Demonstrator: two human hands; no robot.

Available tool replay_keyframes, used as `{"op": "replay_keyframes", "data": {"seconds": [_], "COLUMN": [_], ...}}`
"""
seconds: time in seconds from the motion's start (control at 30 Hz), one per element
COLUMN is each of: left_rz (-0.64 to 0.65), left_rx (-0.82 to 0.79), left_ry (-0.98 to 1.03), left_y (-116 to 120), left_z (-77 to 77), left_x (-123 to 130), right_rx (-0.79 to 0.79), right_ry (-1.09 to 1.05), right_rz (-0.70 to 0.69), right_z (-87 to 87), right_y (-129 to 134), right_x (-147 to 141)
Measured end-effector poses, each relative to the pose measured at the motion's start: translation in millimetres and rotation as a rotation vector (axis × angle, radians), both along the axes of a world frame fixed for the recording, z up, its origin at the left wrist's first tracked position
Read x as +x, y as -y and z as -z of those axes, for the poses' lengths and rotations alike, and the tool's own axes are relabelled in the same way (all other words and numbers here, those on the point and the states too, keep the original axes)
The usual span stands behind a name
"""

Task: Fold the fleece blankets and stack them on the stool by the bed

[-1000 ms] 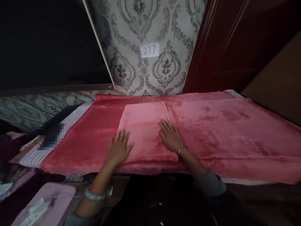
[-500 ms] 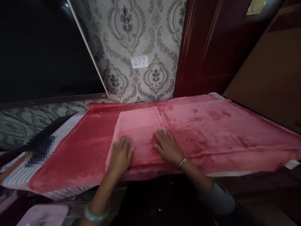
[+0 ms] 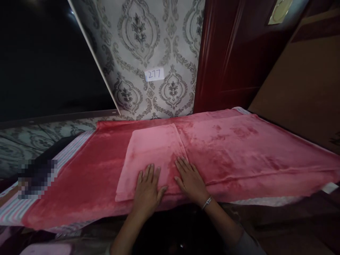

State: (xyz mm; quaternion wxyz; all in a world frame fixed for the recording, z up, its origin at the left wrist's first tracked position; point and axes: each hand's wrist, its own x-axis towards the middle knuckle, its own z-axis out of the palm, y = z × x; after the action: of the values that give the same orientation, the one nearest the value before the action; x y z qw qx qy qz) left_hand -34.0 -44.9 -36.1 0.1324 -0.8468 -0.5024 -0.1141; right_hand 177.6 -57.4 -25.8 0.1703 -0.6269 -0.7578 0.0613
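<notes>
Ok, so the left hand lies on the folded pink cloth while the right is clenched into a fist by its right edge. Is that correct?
Not quite: the head view shows the right hand open, not clenched, by the right edge of the folded pink cloth. The left hand does lie on it.

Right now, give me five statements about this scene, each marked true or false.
1. The left hand lies on the pink cloth. True.
2. The right hand is clenched in a fist. False: its fingers are stretched out.
3. The paper label on the wall reads 277. True.
4. The spread blanket is blue. False: it is red and pink.
5. A bracelet circles the right wrist. True.
</notes>
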Motion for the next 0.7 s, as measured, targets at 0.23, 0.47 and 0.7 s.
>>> {"op": "replay_keyframes", "data": {"seconds": [0.23, 0.47, 0.7], "left_rz": [-0.179, -0.271, 0.1], "left_rx": [-0.023, -0.212, -0.307], "left_ry": [0.017, 0.081, 0.081], "left_y": [4, -27, -95], "left_z": [-1.5, -42.7, -85.2], "left_x": [-60, -75, 51], "right_rx": [-0.089, -0.006, 0.021], "right_ry": [-0.038, -0.081, 0.045], "right_rz": [-0.024, -0.132, 0.011], "right_z": [-7.9, -37.5, -42.6], "right_y": [2, -36, -102], "right_x": [1, 26, 12]}}
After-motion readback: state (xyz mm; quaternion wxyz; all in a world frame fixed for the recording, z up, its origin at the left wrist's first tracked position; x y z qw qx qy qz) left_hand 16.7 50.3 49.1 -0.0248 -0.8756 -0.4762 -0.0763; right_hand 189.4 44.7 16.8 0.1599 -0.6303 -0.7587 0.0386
